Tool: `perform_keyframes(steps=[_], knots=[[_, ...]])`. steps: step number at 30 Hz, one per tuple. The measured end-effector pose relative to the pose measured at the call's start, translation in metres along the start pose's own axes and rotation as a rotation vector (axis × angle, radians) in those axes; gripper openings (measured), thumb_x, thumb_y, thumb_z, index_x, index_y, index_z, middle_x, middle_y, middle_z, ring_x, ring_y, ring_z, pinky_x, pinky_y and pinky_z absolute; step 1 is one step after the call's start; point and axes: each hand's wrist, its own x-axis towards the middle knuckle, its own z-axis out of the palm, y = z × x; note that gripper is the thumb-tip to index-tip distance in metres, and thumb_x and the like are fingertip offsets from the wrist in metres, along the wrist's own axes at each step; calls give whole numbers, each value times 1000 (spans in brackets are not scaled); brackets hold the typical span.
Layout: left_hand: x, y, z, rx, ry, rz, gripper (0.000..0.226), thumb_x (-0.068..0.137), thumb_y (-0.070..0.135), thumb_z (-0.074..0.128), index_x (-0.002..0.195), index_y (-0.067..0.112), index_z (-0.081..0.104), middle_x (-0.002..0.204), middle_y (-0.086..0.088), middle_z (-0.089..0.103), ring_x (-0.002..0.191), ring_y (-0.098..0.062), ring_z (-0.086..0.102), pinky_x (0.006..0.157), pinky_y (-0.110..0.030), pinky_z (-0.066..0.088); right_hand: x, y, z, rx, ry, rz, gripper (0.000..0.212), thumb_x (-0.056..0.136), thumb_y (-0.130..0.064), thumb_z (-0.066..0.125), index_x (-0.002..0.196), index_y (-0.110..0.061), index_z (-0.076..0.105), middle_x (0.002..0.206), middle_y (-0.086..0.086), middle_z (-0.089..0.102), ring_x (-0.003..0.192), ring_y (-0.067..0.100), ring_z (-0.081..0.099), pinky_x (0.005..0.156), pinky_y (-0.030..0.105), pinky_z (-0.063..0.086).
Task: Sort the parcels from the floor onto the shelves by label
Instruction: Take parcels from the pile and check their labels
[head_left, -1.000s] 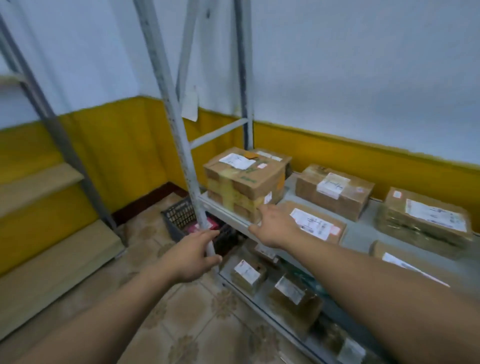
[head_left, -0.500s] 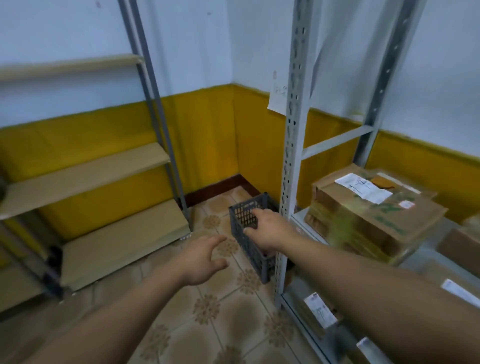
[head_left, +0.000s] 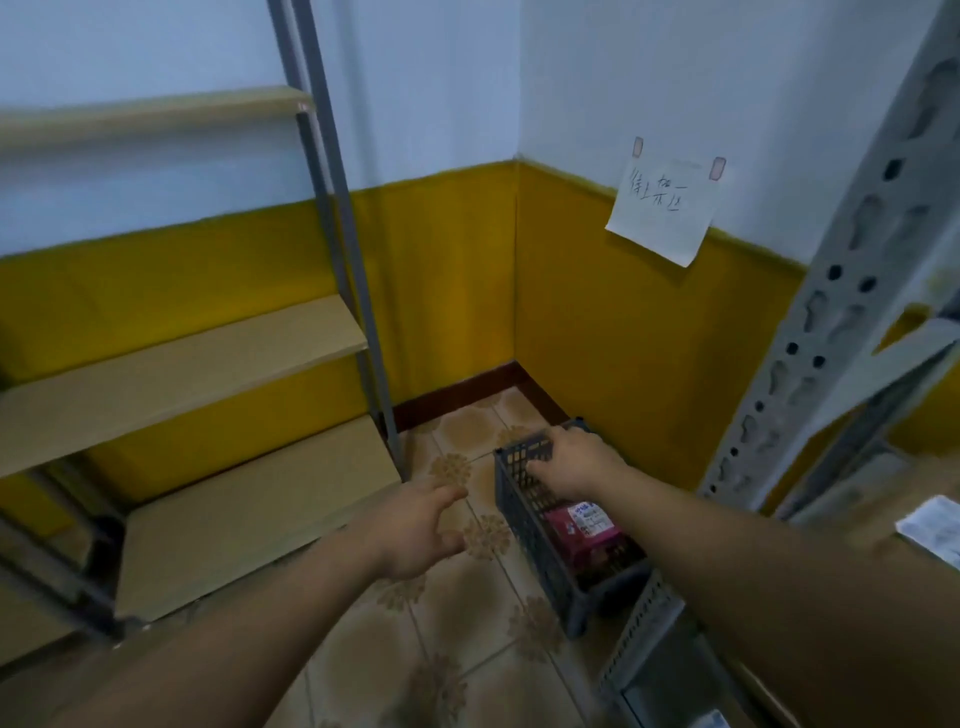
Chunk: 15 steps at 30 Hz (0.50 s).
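Our right hand (head_left: 569, 462) reaches into the crate (head_left: 519, 519) on the floor (head_left: 467, 654) at 5 o'clock; whether its grip holds anything we cannot tell. The pink parcel (head_left: 584, 527) lies inside. Our left hand (head_left: 415, 530) hovers spread. We judge that this parcel has yet to reach the shelves (head_left: 182, 374) at 9 o'clock.

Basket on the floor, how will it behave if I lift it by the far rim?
Probably light: the basket is open plastic lattice, with one pink packet visible inside. Likely stiff, since its walls stand straight. Lifted at the far end, it may tilt and slide the packet toward you.
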Motion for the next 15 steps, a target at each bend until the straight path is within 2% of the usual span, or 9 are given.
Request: perform_keyframes(steps=[2, 5, 9, 12, 15], knots=[[37, -18, -10, 7, -29, 37, 68, 95, 49, 51, 153, 28, 23, 157, -2, 29, 143, -21, 28, 114, -36, 30, 29, 2, -2, -19, -5, 68, 65, 100, -53, 45, 152, -16, 30, 149, 11, 42, 116, 30, 55, 94, 43, 51], [95, -46, -27, 26, -76, 107, 67, 95, 48, 52, 153, 27, 26, 156, -1, 30, 142, -21, 30, 114, -35, 30, 68, 7, -1, -85, 6, 175, 63, 100, -53, 42, 150, -16, 31, 148, 13, 41, 128, 34, 46, 104, 48, 43], [161, -66, -55, 76, -161, 232, 62, 97, 43, 53, 151, 27, 29, 156, 0, 31, 141, -20, 32, 114, -35, 29, 100, 18, 5, -136, -63, 351, 61, 100, -53, 40, 147, -16, 32, 146, 13, 41, 131, 33, 41, 106, 45, 40], [210, -68, -64, 157, -264, 298, 65, 98, 47, 49, 153, 26, 24, 158, -1, 26, 142, -21, 30, 114, -37, 30, 111, 31, 9, -77, -79, 446, 62, 100, -53, 43, 149, -17, 31, 148, 13, 39, 132, 33, 41, 106, 44, 39], [259, -57, -67, 141, -360, 406, 66, 95, 53, 48, 152, 28, 26, 159, 4, 24, 143, -18, 28, 114, -40, 31, 126, 50, 15, -20, -95, 542, 67, 98, -55, 44, 151, -16, 29, 150, 14, 37, 133, 34, 40, 106, 44, 40]])
